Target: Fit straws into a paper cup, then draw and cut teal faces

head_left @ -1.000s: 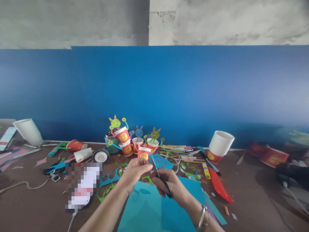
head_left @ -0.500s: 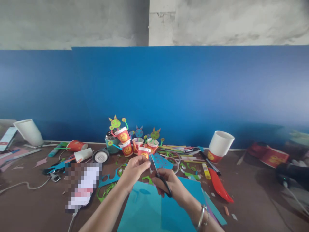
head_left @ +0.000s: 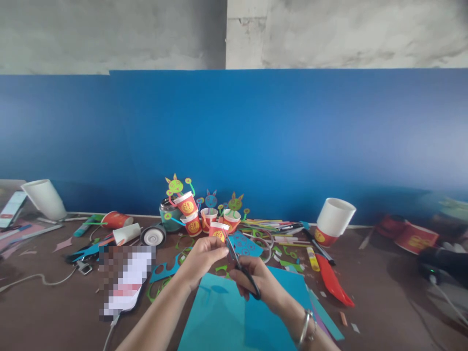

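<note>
My left hand (head_left: 207,253) is closed, thumb pressed to the bent fingers. What it pinches, if anything, is too small to make out. In my right hand (head_left: 254,275) are scissors (head_left: 232,249) with black handles, their blades pointing up toward the left fingertips and nearly together. Just behind the left fingers shows a red and white paper cup (head_left: 219,229), its lower part hidden. Below both hands lie a light teal sheet of paper (head_left: 215,317) and a darker blue sheet (head_left: 270,317).
Paper cups with cut-out animal figures (head_left: 187,204) stand at the back. A white cup stack (head_left: 335,219), a glue stick (head_left: 313,259) and a red balloon-like piece (head_left: 334,282) are at right. A phone (head_left: 127,282), a lid (head_left: 153,236) and paper scraps (head_left: 166,269) lie left.
The scissor blades have come closer together near the left fingertips. Both hands stay in almost the same place.
</note>
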`<state>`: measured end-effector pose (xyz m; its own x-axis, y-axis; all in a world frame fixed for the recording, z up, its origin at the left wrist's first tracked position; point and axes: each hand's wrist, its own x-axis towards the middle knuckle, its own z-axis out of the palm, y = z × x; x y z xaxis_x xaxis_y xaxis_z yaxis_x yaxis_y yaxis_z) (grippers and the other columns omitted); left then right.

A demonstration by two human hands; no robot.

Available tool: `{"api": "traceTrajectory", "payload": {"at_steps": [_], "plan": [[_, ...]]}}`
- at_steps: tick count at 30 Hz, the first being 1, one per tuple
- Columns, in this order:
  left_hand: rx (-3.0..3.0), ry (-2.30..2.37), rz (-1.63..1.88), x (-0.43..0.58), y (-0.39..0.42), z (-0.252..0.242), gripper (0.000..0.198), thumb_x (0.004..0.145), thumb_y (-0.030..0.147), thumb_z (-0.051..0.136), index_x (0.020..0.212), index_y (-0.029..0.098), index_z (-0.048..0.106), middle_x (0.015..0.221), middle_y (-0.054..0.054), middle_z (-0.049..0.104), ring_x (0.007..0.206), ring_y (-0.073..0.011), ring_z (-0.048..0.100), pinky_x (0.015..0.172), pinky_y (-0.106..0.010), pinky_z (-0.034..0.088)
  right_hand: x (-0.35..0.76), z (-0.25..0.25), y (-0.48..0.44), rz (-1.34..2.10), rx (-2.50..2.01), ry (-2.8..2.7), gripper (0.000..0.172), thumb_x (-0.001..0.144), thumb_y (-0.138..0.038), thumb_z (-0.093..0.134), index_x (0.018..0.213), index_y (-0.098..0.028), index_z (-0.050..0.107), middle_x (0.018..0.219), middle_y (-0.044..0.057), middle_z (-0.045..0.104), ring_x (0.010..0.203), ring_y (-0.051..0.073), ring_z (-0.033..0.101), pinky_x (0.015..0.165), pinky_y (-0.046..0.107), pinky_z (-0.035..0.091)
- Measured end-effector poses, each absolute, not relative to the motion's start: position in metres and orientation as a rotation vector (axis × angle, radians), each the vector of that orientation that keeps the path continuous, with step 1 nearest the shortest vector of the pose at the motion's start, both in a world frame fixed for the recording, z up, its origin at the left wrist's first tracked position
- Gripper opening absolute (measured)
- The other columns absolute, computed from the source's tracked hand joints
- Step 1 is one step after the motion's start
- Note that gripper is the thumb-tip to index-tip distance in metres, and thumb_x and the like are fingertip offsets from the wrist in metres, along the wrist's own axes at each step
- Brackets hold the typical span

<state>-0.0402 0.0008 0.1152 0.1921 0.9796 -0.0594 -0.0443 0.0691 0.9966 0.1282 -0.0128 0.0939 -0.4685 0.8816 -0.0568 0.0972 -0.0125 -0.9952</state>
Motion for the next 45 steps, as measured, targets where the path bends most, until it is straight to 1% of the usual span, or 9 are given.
{"api": "traceTrajectory", "payload": {"at_steps": [4,7,10,22,30,35,40,43,45], "plan": [[1.222,1.079,1.031,-0.041,0.001,0.115,0.025,0.062,0.035,0.070,0.059,0.015,0.056,0.048,0.005,0.051,0.043,-0.0059,0.038,0.045,-0.019,0.027,0.128,0.094,-0.013,1.542,-1.086,-1.638,0.027,0.071,-0.039,0.068,0.074,-0.014,0.060,0.040,-0.007,0.049,0.033,0.005,0.039,0.034,0.016,0.029],[1.201,1.050,1.019,-0.042,-0.001,0.117,0.025,0.062,0.035,0.071,0.060,0.015,0.056,0.050,0.004,0.054,0.045,-0.0070,0.042,0.046,-0.019,0.029,0.128,0.095,-0.012,1.568,-1.101,-1.622,0.027,0.071,-0.039,0.068,0.077,-0.014,0.059,0.042,-0.006,0.051,0.034,0.006,0.041,0.034,0.017,0.029],[1.199,1.032,1.009,-0.042,-0.003,0.117,0.025,0.061,0.034,0.072,0.061,0.014,0.057,0.054,0.003,0.056,0.048,-0.0078,0.044,0.046,-0.019,0.030,0.127,0.097,-0.012,1.573,-1.092,-1.631,0.026,0.071,-0.038,0.067,0.074,-0.014,0.057,0.042,-0.006,0.051,0.034,0.006,0.041,0.035,0.017,0.030],[1.289,1.040,0.946,-0.052,0.002,0.113,0.021,0.065,0.031,0.069,0.065,0.014,0.058,0.054,0.004,0.053,0.049,-0.0071,0.040,0.048,-0.020,0.026,0.131,0.093,-0.012,1.546,-1.110,-1.695,0.024,0.073,-0.036,0.067,0.073,-0.014,0.059,0.041,-0.007,0.049,0.033,0.005,0.037,0.034,0.017,0.027],[1.323,1.074,0.892,-0.056,0.001,0.119,0.023,0.062,0.033,0.070,0.065,0.014,0.057,0.054,0.004,0.050,0.049,-0.0078,0.038,0.049,-0.022,0.025,0.132,0.092,-0.011,1.537,-1.119,-1.737,0.022,0.075,-0.035,0.065,0.072,-0.014,0.059,0.040,-0.007,0.047,0.033,0.004,0.035,0.034,0.017,0.026],[1.316,1.078,0.887,-0.059,0.000,0.122,0.020,0.058,0.029,0.070,0.065,0.014,0.059,0.058,0.003,0.053,0.055,-0.0090,0.042,0.055,-0.022,0.029,0.137,0.089,-0.010,1.525,-1.081,-1.805,0.022,0.077,-0.034,0.062,0.069,-0.014,0.059,0.041,-0.006,0.049,0.034,0.005,0.036,0.035,0.017,0.027],[1.308,1.097,0.844,-0.064,0.001,0.120,0.018,0.057,0.026,0.070,0.068,0.014,0.063,0.060,0.004,0.055,0.057,-0.0095,0.045,0.058,-0.022,0.032,0.142,0.087,-0.008,1.538,-1.082,-1.863,0.022,0.077,-0.034,0.062,0.068,-0.014,0.059,0.042,-0.006,0.049,0.034,0.005,0.038,0.035,0.016,0.027],[1.343,1.115,0.759,-0.070,0.002,0.118,0.017,0.056,0.026,0.071,0.068,0.015,0.065,0.062,0.003,0.059,0.059,-0.0106,0.049,0.060,-0.023,0.035,0.145,0.086,-0.005,1.583,-1.106,-1.901,0.020,0.075,-0.033,0.063,0.070,-0.014,0.060,0.041,-0.006,0.050,0.033,0.005,0.039,0.033,0.016,0.029],[1.449,1.107,0.634,-0.076,0.004,0.116,0.013,0.058,0.026,0.069,0.066,0.016,0.066,0.060,0.003,0.061,0.056,-0.0103,0.049,0.056,-0.022,0.035,0.147,0.085,-0.002,1.586,-1.139,-1.893,0.018,0.075,-0.032,0.062,0.070,-0.014,0.061,0.041,-0.006,0.050,0.032,0.005,0.039,0.032,0.016,0.030]]}}
